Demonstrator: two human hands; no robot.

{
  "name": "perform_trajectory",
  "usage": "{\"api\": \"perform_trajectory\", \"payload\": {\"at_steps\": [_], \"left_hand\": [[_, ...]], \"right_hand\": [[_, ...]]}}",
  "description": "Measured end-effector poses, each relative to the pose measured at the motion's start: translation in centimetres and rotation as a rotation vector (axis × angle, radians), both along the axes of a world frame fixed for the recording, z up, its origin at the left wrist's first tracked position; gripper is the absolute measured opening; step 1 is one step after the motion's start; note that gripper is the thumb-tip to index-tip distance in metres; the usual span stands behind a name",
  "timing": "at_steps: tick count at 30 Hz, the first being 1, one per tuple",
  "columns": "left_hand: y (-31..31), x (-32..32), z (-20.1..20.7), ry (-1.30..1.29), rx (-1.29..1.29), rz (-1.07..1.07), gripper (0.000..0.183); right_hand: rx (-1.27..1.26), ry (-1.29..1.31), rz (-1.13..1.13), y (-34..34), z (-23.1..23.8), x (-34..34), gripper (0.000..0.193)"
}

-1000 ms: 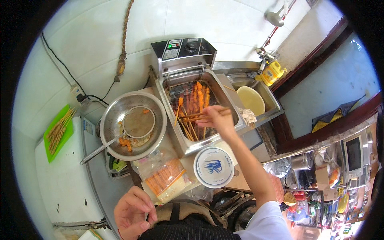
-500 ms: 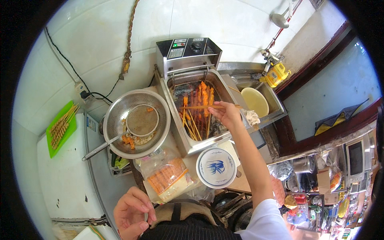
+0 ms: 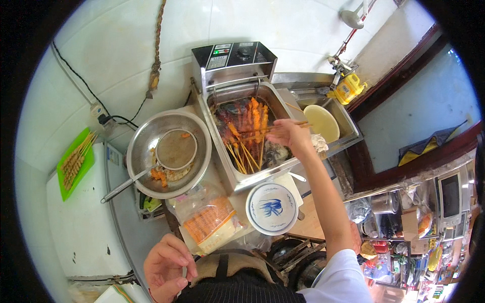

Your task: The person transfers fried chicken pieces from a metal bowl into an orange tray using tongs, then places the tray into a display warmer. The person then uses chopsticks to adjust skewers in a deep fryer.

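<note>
My right hand [image 3: 289, 135] is closed round a pair of wooden chopsticks [image 3: 305, 123] above the electric fryer [image 3: 232, 185]. Their tips, slightly smeared, reach left over the skewers. Several orange-coated meat skewers [image 3: 256, 116] lie in the dark oil, with bare sticks slanting toward the near rim. Low on the left, beside my body, my left hand [image 3: 169, 265] has loosely bent fingers apart from the thumb, and nothing shows in it. Just in front of the fryer stands a white bowl [image 3: 251, 218] with a blue pattern.
Left of the fryer, a steel colander [image 3: 135, 174] holds a handled strainer [image 3: 177, 150] and fried scraps. A plastic packet [image 3: 212, 222] lies nearer. A green tray [image 3: 87, 165] carries more skewers at far left. The sink [image 3: 348, 123] at right holds a pale basin [image 3: 323, 125].
My right hand has shifted slightly up with the chopsticks, which now slant more. Some skewers at the left have shifted in the oil. My left hand stays put.
</note>
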State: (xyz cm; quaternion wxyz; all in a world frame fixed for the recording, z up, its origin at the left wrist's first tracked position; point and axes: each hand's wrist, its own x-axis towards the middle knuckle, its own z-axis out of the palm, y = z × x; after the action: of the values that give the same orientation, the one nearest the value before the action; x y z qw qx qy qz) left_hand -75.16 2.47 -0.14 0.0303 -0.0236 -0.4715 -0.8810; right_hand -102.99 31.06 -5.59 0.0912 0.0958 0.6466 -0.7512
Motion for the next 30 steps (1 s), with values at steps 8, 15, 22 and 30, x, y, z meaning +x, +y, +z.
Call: {"api": "perform_trajectory", "payload": {"at_steps": [8,15,22,30], "left_hand": [[0.1,-0.1,-0.2,-0.003,-0.002,-0.02,0.033],[0.2,-0.4,-0.1,-0.029,-0.009,-0.014,0.033],[-0.6,-1.5,0.0,-0.012,-0.005,-0.107,0.032],[-2.2,-3.2,0.0,-0.005,0.07,-0.191,0.034]], "right_hand": [[0.112,0.134,0.27,-3.2,-0.3,1.0,0.024],[0.401,0.256,0.191,-2.4,-1.2,0.2,0.02],[0.552,0.478,-0.041,-2.8,2.3,2.7,0.026],[1.014,0.764,-0.04,-5.3,-0.5,6.1,0.022]]}}
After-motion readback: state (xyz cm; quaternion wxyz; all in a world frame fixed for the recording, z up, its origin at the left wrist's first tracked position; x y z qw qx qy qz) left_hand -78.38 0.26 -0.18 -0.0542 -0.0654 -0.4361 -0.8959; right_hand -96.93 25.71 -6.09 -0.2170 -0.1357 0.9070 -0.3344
